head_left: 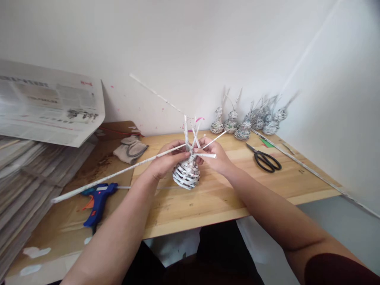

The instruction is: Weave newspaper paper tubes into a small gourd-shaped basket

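Observation:
A small gourd-shaped piece woven from rolled newspaper strips (186,174) is held between both hands above the wooden table. My left hand (172,158) is closed at its narrow neck, thumb pressed against the weave. My right hand (212,152) pinches the neck from the other side, among the paper tubes. Several tube ends stick up and out from the neck. One long paper tube (118,173) runs down to the left across my left forearm; another thin paper tube (157,94) slants up to the left. Some fingertips are hidden behind the neck.
Several finished-looking woven gourds (244,127) stand by the wall. Black scissors (267,160) lie on the wooden table (190,213), near a green scrap (267,143). Left are a blue glue gun (99,204), a cloth (129,150) and stacked newspapers (29,190). A long tube (308,168) crosses the right edge.

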